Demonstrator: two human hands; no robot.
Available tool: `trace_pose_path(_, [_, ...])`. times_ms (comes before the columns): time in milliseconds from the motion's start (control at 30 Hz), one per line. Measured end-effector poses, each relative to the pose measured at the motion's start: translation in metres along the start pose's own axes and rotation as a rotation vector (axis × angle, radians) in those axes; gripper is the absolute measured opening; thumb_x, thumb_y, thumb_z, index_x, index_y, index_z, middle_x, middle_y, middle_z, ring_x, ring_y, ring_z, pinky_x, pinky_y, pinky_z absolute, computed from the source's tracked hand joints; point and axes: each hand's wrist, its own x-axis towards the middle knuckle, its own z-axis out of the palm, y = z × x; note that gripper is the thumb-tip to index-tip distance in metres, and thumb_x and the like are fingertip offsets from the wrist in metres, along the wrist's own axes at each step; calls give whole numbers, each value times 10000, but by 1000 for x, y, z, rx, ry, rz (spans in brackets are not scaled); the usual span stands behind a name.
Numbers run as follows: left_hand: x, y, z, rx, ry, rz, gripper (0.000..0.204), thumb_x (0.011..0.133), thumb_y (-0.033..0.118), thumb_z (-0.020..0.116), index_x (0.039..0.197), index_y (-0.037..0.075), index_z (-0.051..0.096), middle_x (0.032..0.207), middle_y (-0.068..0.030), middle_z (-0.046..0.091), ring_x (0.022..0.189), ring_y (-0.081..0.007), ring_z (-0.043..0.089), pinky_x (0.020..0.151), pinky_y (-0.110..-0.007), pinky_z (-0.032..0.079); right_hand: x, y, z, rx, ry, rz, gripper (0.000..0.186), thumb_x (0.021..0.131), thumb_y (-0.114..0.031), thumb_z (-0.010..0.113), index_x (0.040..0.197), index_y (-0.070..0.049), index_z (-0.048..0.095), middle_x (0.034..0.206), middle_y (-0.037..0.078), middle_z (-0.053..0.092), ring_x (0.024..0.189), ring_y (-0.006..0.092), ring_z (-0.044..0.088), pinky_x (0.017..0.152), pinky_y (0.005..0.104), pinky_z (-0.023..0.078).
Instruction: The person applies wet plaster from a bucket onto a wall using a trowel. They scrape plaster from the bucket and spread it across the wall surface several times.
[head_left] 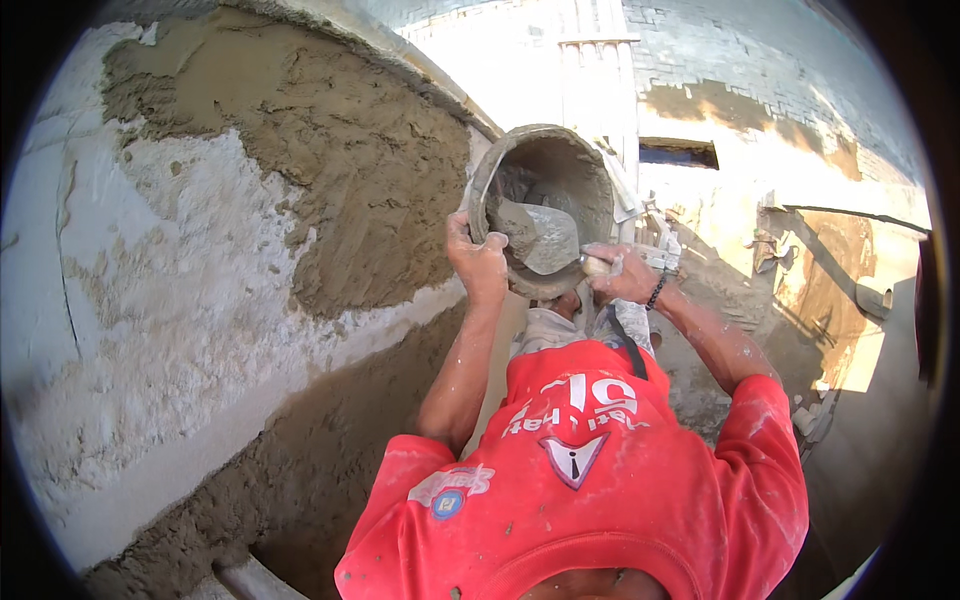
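Observation:
A round bucket [597,190] of grey mortar is tilted in front of me, its mouth toward me. My left hand [478,258] is closed on its left rim, the thumb over the edge. My right hand [622,272] is wrapped round the pale handle of a trowel [553,242]. The broad metal blade reaches inside the bucket, with wet mortar [513,221] on its left part. A dark beaded bracelet sits on my right wrist.
On the left, a whitish wall [180,260] carries a rough patch of wet mortar [340,150]. A wooden ladder-like frame [600,80] stands beyond the bucket. A brick wall [740,45] with a dark rectangular opening [680,152] rises farther off. Rubble [806,418] lies at lower right.

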Motion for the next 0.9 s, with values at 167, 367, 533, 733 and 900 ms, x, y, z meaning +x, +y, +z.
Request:
trace_pose_path(167, [9, -27, -32, -102, 199, -37, 378, 662, -183, 505, 967, 41, 485, 956, -54, 568, 835, -154, 568, 763, -284, 478, 13, 7, -8, -9, 34, -27, 602, 689, -235, 684, 1216, 35, 573, 1185, 225, 616, 1121, 312, 588, 975, 350, 443])
trace_pose_path(367, [-4, -76, -57, -28, 313, -112, 387, 633, -175, 528, 955, 36, 488, 914, -34, 556, 790, -149, 554, 757, -279, 467, 38, 9, -15, -92, 106, 73, 592, 689, -237, 668, 1202, 44, 576, 1252, 238, 570, 1197, 332, 530, 1031, 361, 400])
trace_pose_path(533, [-22, -183, -75, 110, 339, -230, 375, 619, -155, 540, 942, 28, 489, 914, -39, 548, 769, -147, 548, 769, -274, 459, 97, 74, -14, -53, 162, 144, 612, 688, -252, 689, 1210, 45, 575, 1250, 235, 574, 1193, 323, 535, 1038, 351, 395])
trace_pose_path(733, [-38, -335, -69, 215, 322, -320, 378, 617, -112, 556, 972, 2, 499, 943, -66, 534, 876, -194, 540, 859, -298, 430, 214, 205, 13, -96, 235, 226, 597, 703, -241, 693, 1225, 24, 580, 1269, 222, 568, 1216, 313, 519, 1053, 347, 381])
trace_pose_path(900, [-41, -423, -39, 286, 272, -409, 403, 626, -97, 560, 1017, -22, 500, 993, -95, 541, 945, -226, 535, 900, -327, 419, 329, 297, 55, -61, 215, 301, 570, 709, -191, 675, 1232, 14, 582, 1112, 214, 648, 997, 287, 633, 899, 351, 484])
